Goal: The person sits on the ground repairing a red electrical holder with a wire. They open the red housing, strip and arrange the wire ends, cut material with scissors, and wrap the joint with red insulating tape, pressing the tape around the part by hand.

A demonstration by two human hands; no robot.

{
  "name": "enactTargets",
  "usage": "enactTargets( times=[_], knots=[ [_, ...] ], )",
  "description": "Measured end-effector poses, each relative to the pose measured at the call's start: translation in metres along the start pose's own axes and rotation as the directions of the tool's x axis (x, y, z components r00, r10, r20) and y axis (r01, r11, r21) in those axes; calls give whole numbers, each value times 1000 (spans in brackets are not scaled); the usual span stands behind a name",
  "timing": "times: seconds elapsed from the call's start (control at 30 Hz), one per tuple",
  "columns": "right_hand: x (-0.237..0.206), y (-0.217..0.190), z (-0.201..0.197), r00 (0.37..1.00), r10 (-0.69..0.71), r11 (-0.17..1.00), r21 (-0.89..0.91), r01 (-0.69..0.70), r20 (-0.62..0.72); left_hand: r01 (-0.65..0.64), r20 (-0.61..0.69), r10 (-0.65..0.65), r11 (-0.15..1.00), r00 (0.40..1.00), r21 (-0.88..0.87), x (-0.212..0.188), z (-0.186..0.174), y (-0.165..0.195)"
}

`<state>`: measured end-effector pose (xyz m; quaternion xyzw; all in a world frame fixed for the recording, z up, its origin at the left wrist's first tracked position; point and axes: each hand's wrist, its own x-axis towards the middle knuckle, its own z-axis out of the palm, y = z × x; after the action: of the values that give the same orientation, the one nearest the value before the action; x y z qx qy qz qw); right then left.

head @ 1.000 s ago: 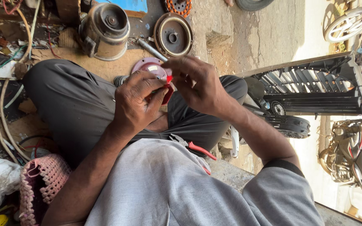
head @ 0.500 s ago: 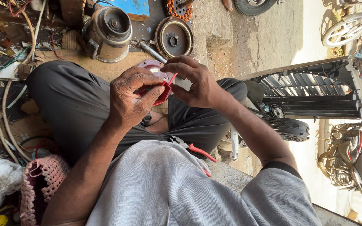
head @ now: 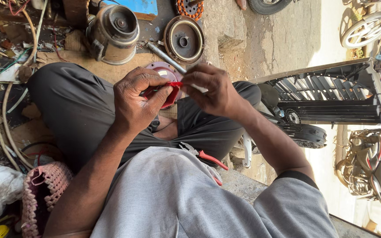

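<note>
Fingers of the left hand (head: 135, 103) pinch a small red piece (head: 175, 83) at its 2 o'clock; the right hand (head: 212, 90) grips a metal rod (head: 166, 58) pointing toward 10 o'clock, above the round red part (head: 164, 72).

Two hands at work, left hand (head: 135, 103) and right hand (head: 212, 88), one red-handled pliers (head: 203, 156) on the lap, two round metal housings (head: 113, 31) (head: 184, 39) up top

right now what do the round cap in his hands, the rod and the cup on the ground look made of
Round cap: seems to be metal with dull pinkish paint, worn bare at the centre. Rod: bright steel, smooth with a shine. Cup: greyish metal, grimy and scuffed, likely cast, though dirt hides much of it.
</note>
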<state>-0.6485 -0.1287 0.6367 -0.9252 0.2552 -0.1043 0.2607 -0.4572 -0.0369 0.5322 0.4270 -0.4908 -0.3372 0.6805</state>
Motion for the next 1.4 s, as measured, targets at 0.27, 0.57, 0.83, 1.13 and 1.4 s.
enactTargets(
  times=[0.27,0.57,0.83,1.13,1.4],
  knots=[
    [-1,-35,1,911,386,863,292,-412,145,-42,-5,43,998,999,42,2,12,-3],
    [4,-15,-21,937,-344,850,-406,336,55,-65,36,66,998,997,-11,6,5,3],
    [13,-17,-14,865,-487,797,-343,497,120,48,75,-40,993,996,-104,3,6,-2],
    [3,-23,3,998,-49,996,-73,46,-38,-19,146,26,999,989,-51,2,4,-4],
    [14,-15,3,876,467,763,446,-468,119,-49,86,56,995,995,-86,-5,7,-6]
  ],
)
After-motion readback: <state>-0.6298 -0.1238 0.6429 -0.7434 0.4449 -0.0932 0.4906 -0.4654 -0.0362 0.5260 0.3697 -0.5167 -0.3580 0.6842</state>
